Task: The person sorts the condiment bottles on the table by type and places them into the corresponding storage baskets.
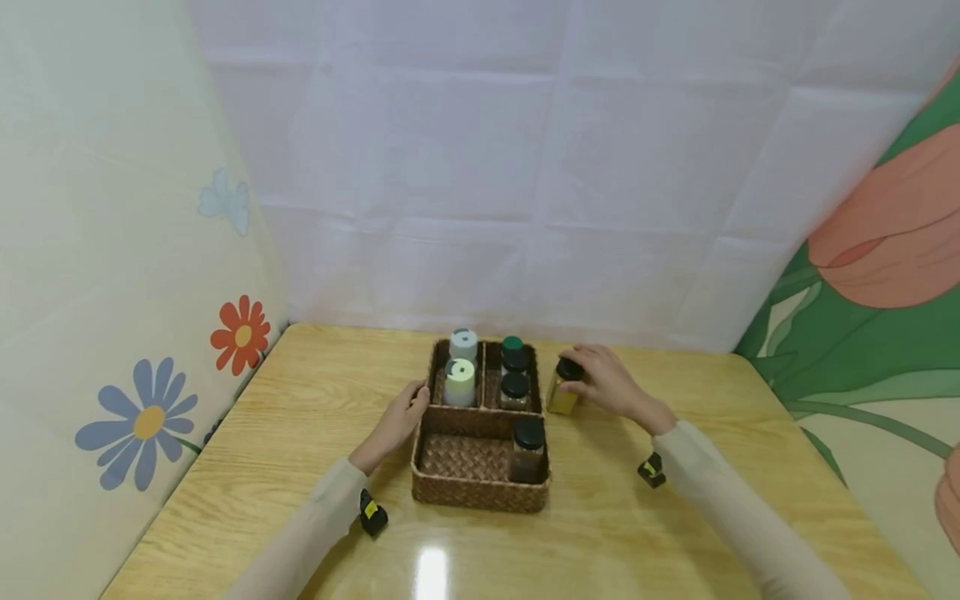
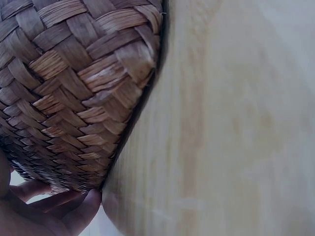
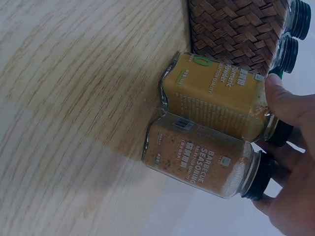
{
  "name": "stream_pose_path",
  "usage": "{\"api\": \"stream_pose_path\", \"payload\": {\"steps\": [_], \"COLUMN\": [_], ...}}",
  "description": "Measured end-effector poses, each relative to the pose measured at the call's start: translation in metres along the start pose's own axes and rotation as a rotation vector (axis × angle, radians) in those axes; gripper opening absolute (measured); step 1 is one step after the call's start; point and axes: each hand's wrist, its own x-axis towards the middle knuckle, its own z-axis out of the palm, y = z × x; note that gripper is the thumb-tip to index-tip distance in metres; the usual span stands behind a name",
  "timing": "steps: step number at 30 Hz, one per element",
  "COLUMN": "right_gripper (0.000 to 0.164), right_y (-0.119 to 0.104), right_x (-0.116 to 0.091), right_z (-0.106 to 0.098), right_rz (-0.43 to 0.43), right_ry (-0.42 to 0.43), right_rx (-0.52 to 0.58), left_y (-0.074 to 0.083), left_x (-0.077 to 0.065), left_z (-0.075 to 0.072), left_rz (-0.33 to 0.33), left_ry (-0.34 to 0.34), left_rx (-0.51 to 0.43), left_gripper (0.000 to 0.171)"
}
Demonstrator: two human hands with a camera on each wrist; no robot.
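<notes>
A brown woven basket (image 1: 480, 493) with three compartments stands on the table. My left hand (image 1: 396, 423) holds its left side, with fingers (image 2: 82, 211) against the weave near the lower edge. To the basket's right, my right hand (image 1: 603, 383) grips a square glass jar of turmeric powder (image 3: 206, 93), thumb at its shoulder and fingers behind its black cap. Close beside it is a jar of barbecue seasoning (image 3: 197, 155), its cap touching my fingers; in the head view the hand hides it. Both jars look upright on the table.
The back left compartment holds two pale-capped bottles (image 1: 460, 385). Several jars (image 1: 514, 388) with black or green caps fill the back right one. A black-capped jar (image 1: 528, 454) stands at the right of the front compartment. White cloth (image 1: 465, 267) hangs behind the table.
</notes>
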Motion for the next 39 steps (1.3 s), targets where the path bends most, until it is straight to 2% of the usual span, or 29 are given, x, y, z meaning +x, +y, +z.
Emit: {"api": "stream_pose_path", "payload": {"steps": [12,20,26,30,39], "right_gripper": [0.053,0.051,0.051,0.051,0.050], "right_y": [-0.0001,-0.0014,-0.0026,-0.0027,-0.0046], "right_x": [0.0021,0.0018,0.0030,0.0040,0.0034], "right_z": [-0.0022,-0.0031,-0.0052,-0.0061,-0.0080], "right_rz": [0.034,0.043,0.051,0.051,-0.008], "right_ry": [-0.059,-0.077,-0.085,-0.073,0.014], "right_rx": [-0.009,-0.014,-0.017,0.003,0.051], "left_y": [-0.0002,-0.0015,0.0020,0.0021,0.0002], "left_x": [0.0013,0.0014,0.0012,0.0023,0.0016], "left_z": [0.0007,0.0019,0.0009,-0.0002,0.0000], "left_rz": [0.004,0.018,0.005,0.006,0.004], "left_ry": [0.015,0.031,0.030,0.026,0.009], "left_rx": [0.021,0.031,0.022,0.029,0.025], "left_gripper": [0.045,0.045,0.044,0.045,0.046]}}
